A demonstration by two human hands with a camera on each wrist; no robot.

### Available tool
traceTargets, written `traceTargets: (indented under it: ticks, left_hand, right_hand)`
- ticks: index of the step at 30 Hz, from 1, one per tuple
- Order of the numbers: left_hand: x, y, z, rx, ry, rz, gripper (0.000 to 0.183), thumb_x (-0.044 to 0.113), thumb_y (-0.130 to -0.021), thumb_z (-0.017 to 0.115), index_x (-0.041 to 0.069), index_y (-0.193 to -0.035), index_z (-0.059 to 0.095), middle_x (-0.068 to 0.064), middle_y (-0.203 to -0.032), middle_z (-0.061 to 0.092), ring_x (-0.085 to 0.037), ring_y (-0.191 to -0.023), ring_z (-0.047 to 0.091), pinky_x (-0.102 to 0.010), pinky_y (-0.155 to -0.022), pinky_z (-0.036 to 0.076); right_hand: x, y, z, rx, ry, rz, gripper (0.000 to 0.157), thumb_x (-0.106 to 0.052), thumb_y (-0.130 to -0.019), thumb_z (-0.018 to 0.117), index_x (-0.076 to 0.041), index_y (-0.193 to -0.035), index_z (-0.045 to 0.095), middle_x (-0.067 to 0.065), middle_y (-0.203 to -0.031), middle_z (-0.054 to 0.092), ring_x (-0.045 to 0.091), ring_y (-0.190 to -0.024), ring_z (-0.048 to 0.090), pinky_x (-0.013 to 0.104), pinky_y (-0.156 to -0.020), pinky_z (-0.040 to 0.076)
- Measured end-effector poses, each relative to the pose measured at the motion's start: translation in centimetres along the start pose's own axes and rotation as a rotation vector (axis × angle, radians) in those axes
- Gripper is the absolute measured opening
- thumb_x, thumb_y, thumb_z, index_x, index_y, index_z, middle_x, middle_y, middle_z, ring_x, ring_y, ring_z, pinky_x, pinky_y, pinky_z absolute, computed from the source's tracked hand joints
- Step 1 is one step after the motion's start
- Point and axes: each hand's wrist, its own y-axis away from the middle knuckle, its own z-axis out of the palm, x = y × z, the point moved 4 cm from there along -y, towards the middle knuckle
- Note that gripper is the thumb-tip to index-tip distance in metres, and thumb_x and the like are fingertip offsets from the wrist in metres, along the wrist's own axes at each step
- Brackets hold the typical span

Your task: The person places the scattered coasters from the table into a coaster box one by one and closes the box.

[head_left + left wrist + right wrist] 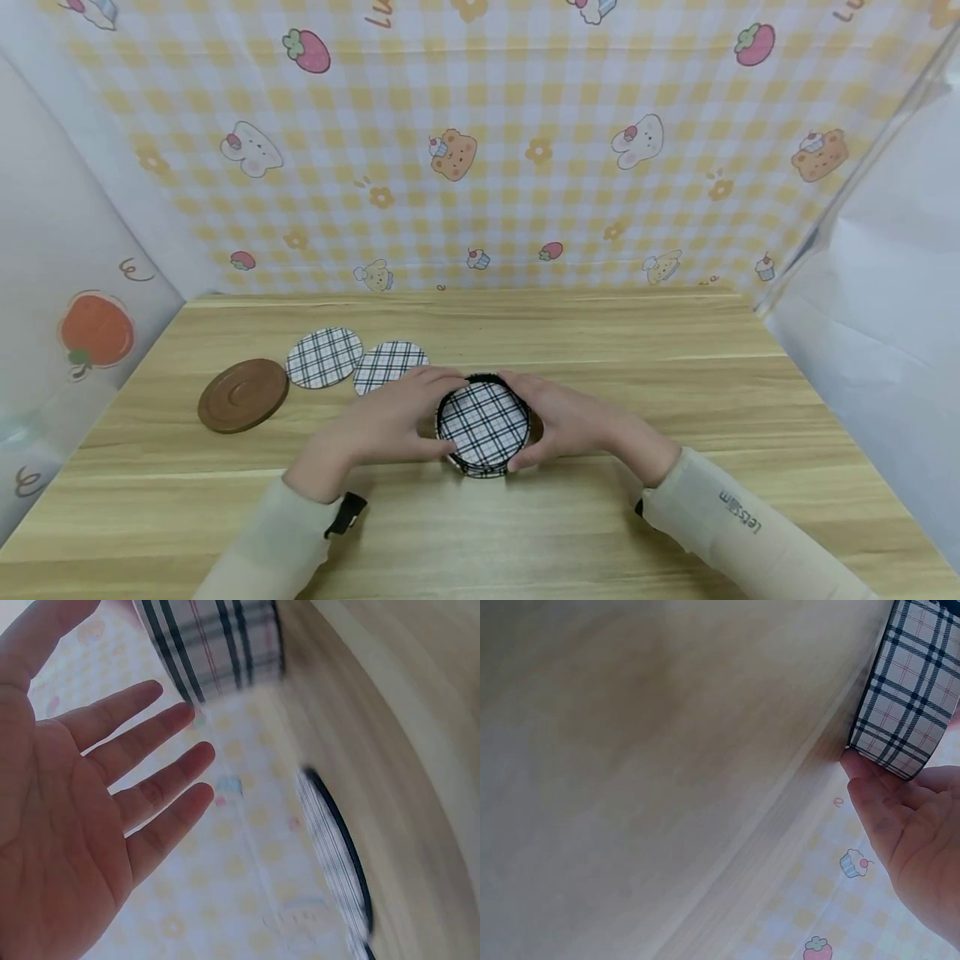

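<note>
A round plaid coaster holder (480,472) with a black rim stands on the table between my two hands. Inside it lies a white coaster with black plaid lines (483,423). At the holder's left side is my left hand (386,421); the left wrist view shows its fingers straight and spread beside the plaid wall (217,645). My right hand (570,421) holds the other side, thumb in front and fingers behind. Its fingertips (859,766) touch the plaid side in the right wrist view. How many coasters lie in the holder cannot be seen.
Left of the holder, two loose plaid coasters (325,358) lie side by side, the nearer one (388,365) partly behind my left hand. Farther left is a brown round wooden disc (243,396). A yellow checked cloth (495,208) hangs behind the table.
</note>
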Motion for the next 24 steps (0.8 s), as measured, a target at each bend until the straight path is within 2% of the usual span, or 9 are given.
traceTargets:
  ticks: [8,13,19,24]
  left_hand:
    - [-3.6,2.9,-1.1,0.059,-0.058,-0.052,0.071,0.034,-0.086,0.073,0.001,-0.144,0.049,-0.017,-0.147,0.051,-0.038,-0.139,0.044,-0.055,-0.115,0.037]
    - [-5.7,4.0,-2.1,0.046,-0.075,-0.076,0.069,0.030,-0.087,0.074,-0.002,-0.143,0.048,-0.020,-0.146,0.052,-0.043,-0.138,0.043,-0.059,-0.114,0.036]
    - [-7.8,3.8,-3.0,0.017,-0.062,-0.144,0.075,0.028,-0.085,0.076,-0.002,-0.145,0.044,-0.023,-0.149,0.047,-0.047,-0.140,0.037,-0.062,-0.115,0.032]
    - [-9.3,2.9,-2.9,0.005,-0.020,-0.181,0.079,0.029,-0.085,0.077,-0.002,-0.148,0.040,-0.023,-0.150,0.045,-0.047,-0.140,0.037,-0.062,-0.116,0.031]
  right_hand:
    - [0.2,-0.1,0.1,0.004,0.013,0.020,0.119,-0.052,-0.073,0.084,-0.005,-0.159,0.016,0.014,-0.160,0.032,0.030,-0.147,0.033,0.049,-0.120,0.031]
    - [0.2,0.0,0.0,0.004,0.007,0.023,0.119,-0.054,-0.073,0.083,-0.005,-0.159,0.016,0.014,-0.161,0.031,0.030,-0.147,0.033,0.049,-0.120,0.031]
    - [0.1,0.0,0.0,0.006,0.010,0.019,0.120,-0.056,-0.073,0.082,-0.005,-0.159,0.015,0.013,-0.162,0.029,0.030,-0.148,0.032,0.049,-0.120,0.031]
    - [0.1,0.0,0.1,0.006,0.015,0.016,0.120,-0.056,-0.073,0.083,-0.005,-0.159,0.016,0.012,-0.162,0.029,0.029,-0.148,0.032,0.049,-0.120,0.031]
